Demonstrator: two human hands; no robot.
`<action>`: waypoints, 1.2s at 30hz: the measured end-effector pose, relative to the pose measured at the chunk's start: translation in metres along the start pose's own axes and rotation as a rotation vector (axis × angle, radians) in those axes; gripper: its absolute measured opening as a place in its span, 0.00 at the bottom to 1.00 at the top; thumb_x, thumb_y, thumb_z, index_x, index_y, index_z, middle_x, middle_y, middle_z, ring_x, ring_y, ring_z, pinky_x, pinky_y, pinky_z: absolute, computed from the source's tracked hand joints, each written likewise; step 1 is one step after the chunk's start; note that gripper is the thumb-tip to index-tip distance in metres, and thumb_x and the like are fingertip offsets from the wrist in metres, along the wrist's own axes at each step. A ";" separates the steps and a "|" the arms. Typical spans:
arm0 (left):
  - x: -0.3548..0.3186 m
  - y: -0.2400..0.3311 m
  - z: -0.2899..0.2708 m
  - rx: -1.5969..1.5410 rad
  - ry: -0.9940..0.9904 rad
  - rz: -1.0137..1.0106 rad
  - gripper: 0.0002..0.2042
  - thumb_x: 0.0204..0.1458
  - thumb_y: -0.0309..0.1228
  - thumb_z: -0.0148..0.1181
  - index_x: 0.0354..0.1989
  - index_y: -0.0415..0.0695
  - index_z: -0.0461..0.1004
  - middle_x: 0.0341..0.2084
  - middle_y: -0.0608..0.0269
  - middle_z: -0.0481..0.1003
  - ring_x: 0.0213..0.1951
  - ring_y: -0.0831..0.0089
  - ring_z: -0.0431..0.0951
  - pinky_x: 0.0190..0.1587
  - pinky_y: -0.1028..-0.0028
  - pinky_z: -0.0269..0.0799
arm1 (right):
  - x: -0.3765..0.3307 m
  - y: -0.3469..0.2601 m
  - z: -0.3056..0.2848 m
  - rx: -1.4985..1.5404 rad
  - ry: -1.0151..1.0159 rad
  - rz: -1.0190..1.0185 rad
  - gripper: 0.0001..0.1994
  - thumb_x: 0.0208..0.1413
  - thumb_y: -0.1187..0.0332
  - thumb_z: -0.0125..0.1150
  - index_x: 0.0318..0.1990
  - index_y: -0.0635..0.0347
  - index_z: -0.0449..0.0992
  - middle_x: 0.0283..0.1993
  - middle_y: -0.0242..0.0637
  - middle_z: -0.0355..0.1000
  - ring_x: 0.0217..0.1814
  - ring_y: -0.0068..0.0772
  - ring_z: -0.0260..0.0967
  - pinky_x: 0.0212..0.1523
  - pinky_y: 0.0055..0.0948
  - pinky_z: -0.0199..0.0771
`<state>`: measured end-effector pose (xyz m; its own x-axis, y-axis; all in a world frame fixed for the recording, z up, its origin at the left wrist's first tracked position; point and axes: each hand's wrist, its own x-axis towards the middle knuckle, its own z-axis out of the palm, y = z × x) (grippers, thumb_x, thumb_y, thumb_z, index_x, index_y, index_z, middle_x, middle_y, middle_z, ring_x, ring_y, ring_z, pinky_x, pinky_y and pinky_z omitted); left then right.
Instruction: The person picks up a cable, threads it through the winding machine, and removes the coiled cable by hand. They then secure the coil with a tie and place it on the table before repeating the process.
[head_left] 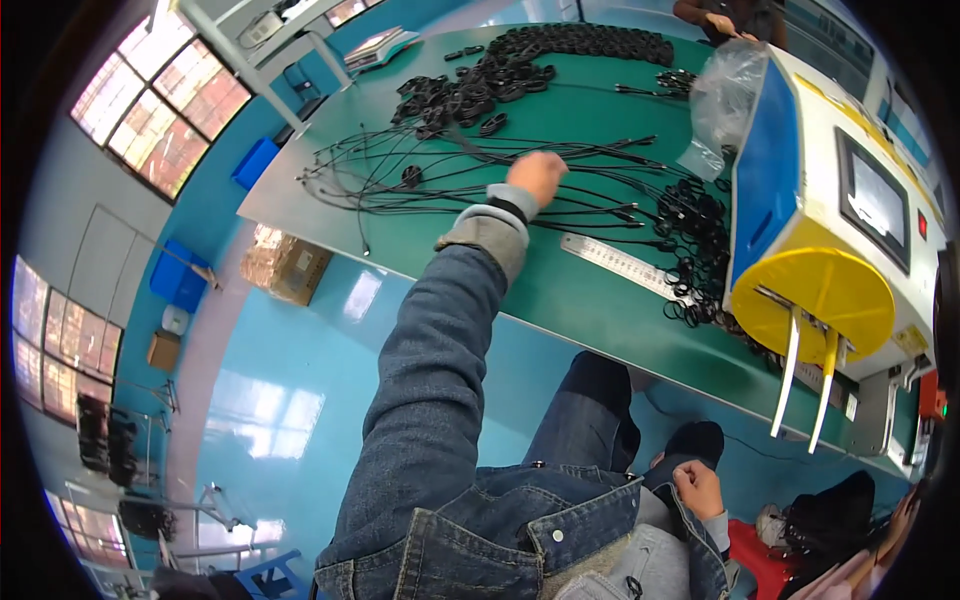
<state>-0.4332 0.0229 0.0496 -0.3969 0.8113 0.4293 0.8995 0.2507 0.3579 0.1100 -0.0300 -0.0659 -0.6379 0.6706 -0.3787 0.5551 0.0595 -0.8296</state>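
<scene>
My left hand reaches far over the green table, its fingers curled down among long thin black cables and closed on some of them. Exactly how many strands it grips is hidden under the knuckles. These cables lie spread left and right of the hand, with small connectors at their ends. Down by my lap, my right hand is held with its fingers curled in; nothing shows in it. A steel ruler lies on the table to the right of my left forearm.
Coiled black cables are heaped at the back, and more coils lie at the right. A white, blue and yellow machine with a screen stands at the right edge. Beside it sits a clear plastic bag. Another person is across the table.
</scene>
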 end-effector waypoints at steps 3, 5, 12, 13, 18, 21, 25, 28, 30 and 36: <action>0.027 0.012 -0.026 -0.042 0.595 -0.064 0.10 0.50 0.33 0.49 0.25 0.40 0.72 0.24 0.51 0.72 0.28 0.54 0.72 0.30 0.63 0.67 | 0.003 -0.003 -0.021 -0.042 0.025 -0.029 0.09 0.48 0.66 0.56 0.27 0.64 0.72 0.16 0.37 0.68 0.19 0.25 0.66 0.22 0.26 0.65; 0.031 0.030 -0.044 -0.480 0.641 -0.213 0.08 0.52 0.31 0.52 0.29 0.38 0.72 0.19 0.60 0.71 0.22 0.72 0.70 0.26 0.72 0.66 | 0.001 -0.002 -0.036 -0.045 0.057 -0.039 0.09 0.48 0.65 0.56 0.27 0.64 0.72 0.16 0.38 0.68 0.20 0.25 0.67 0.23 0.26 0.65; -0.057 0.218 -0.064 -0.423 0.293 0.280 0.04 0.50 0.22 0.51 0.33 0.36 0.72 0.25 0.60 0.73 0.27 0.73 0.71 0.33 0.78 0.65 | -0.027 -0.009 -0.112 0.132 0.493 -0.326 0.15 0.51 0.69 0.55 0.45 0.67 0.69 0.27 0.37 0.70 0.25 0.19 0.62 0.24 0.20 0.63; -0.084 0.253 -0.072 -0.303 0.201 0.368 0.05 0.49 0.20 0.51 0.33 0.36 0.72 0.24 0.58 0.73 0.26 0.70 0.71 0.34 0.78 0.65 | -0.033 -0.020 -0.126 0.232 0.624 -0.416 0.18 0.51 0.68 0.55 0.48 0.68 0.67 0.32 0.39 0.71 0.27 0.20 0.62 0.25 0.20 0.63; -0.166 0.383 -0.064 -0.415 -0.141 0.549 0.04 0.50 0.23 0.52 0.30 0.36 0.72 0.17 0.60 0.68 0.17 0.71 0.64 0.21 0.77 0.60 | -0.073 -0.070 -0.198 -0.306 1.164 -1.089 0.21 0.47 0.69 0.61 0.48 0.69 0.68 0.40 0.44 0.70 0.30 0.31 0.66 0.26 0.25 0.68; -0.173 0.417 -0.045 -0.499 -0.198 0.422 0.04 0.50 0.23 0.52 0.31 0.36 0.73 0.16 0.61 0.66 0.18 0.73 0.64 0.21 0.78 0.59 | -0.079 -0.063 -0.221 -0.456 1.067 -1.121 0.20 0.41 0.72 0.64 0.45 0.69 0.70 0.39 0.45 0.70 0.31 0.36 0.67 0.27 0.28 0.70; -0.165 0.449 -0.033 -0.541 -0.260 0.373 0.05 0.49 0.22 0.52 0.32 0.35 0.73 0.15 0.61 0.66 0.18 0.75 0.64 0.22 0.79 0.58 | -0.093 -0.050 -0.240 -0.517 1.055 -1.099 0.19 0.34 0.76 0.65 0.39 0.67 0.72 0.38 0.46 0.70 0.32 0.42 0.69 0.29 0.31 0.72; -0.151 0.472 -0.023 -0.541 -0.211 0.405 0.05 0.48 0.21 0.54 0.33 0.35 0.74 0.16 0.60 0.68 0.19 0.74 0.65 0.23 0.79 0.60 | -0.089 -0.057 -0.254 -0.506 1.124 -1.078 0.18 0.32 0.77 0.66 0.37 0.66 0.73 0.36 0.45 0.70 0.31 0.43 0.69 0.29 0.32 0.72; -0.135 0.490 -0.014 -0.550 -0.074 0.434 0.06 0.47 0.21 0.56 0.33 0.36 0.75 0.18 0.57 0.70 0.19 0.73 0.68 0.23 0.78 0.62 | -0.080 -0.069 -0.269 -0.509 1.200 -1.075 0.16 0.34 0.77 0.65 0.36 0.65 0.73 0.34 0.43 0.71 0.29 0.42 0.70 0.28 0.32 0.72; -0.095 0.490 0.039 -0.732 -0.050 0.290 0.07 0.46 0.21 0.58 0.34 0.35 0.75 0.20 0.59 0.73 0.21 0.77 0.69 0.24 0.80 0.64 | -0.018 -0.062 -0.282 -0.342 1.214 -0.988 0.11 0.39 0.77 0.64 0.34 0.64 0.73 0.30 0.41 0.70 0.26 0.41 0.69 0.25 0.30 0.70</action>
<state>0.0523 0.0891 0.1518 -0.1403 0.8182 0.5576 0.6101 -0.3721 0.6995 0.2378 0.1631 0.1079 -0.1127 0.4233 0.8990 0.3960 0.8489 -0.3500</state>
